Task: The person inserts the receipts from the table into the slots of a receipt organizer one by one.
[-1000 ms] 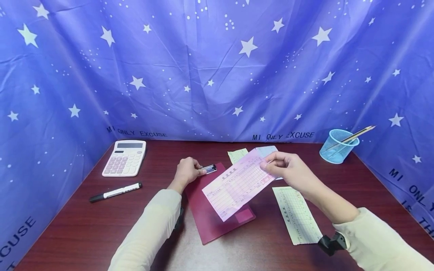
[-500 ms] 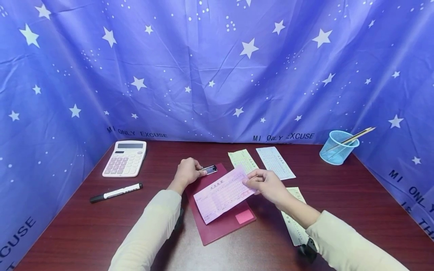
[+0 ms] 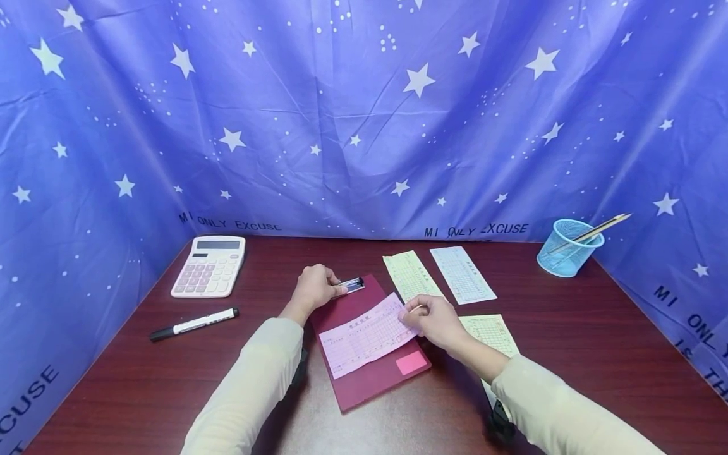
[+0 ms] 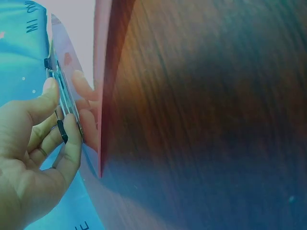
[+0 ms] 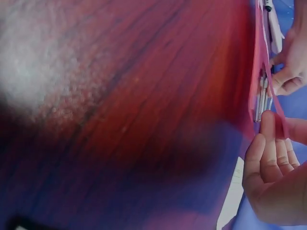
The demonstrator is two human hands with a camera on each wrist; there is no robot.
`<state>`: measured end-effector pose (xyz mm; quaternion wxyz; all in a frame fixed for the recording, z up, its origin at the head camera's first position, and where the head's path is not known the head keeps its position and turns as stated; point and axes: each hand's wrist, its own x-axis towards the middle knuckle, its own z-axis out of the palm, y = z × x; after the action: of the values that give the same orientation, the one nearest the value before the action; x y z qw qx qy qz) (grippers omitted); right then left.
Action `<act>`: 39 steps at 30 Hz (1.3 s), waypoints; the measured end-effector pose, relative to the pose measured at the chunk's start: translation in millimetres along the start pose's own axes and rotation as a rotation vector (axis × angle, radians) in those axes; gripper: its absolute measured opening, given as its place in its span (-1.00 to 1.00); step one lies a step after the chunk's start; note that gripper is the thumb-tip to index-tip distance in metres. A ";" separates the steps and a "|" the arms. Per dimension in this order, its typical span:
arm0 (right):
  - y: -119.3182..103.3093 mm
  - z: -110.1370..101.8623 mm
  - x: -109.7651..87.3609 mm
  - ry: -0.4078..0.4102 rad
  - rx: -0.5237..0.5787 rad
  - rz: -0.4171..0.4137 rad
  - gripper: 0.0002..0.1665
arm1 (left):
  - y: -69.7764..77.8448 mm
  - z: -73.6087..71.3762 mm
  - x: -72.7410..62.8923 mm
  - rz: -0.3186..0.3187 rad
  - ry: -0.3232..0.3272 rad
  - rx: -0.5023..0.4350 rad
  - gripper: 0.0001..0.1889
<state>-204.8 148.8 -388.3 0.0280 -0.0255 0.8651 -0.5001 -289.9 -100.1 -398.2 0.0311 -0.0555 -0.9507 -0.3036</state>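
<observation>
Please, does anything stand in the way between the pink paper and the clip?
Nothing visible stands between the pink paper and the clip; only bare red folder shows there. The left grip holds the clip's left end.

Both sleeves (image 3: 244,385) are plain pale cream, with a small black device (image 3: 502,422) near each cuff (image 3: 291,332).

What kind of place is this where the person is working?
Probably an office-style desk, perhaps staged: a calculator and a mesh pencil cup sit on it, and a starry blue cloth hangs behind.
</observation>
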 end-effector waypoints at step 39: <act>-9.7 40.4 15.1 0.028 -0.564 -0.226 -0.46 | 3.3 -10.3 9.8 -0.010 -0.126 0.005 -0.85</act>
<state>-216.7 108.0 -400.3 -0.0481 -0.1214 0.9618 -0.2405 -299.0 -102.5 -387.0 -0.0303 -0.0698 -0.9518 -0.2971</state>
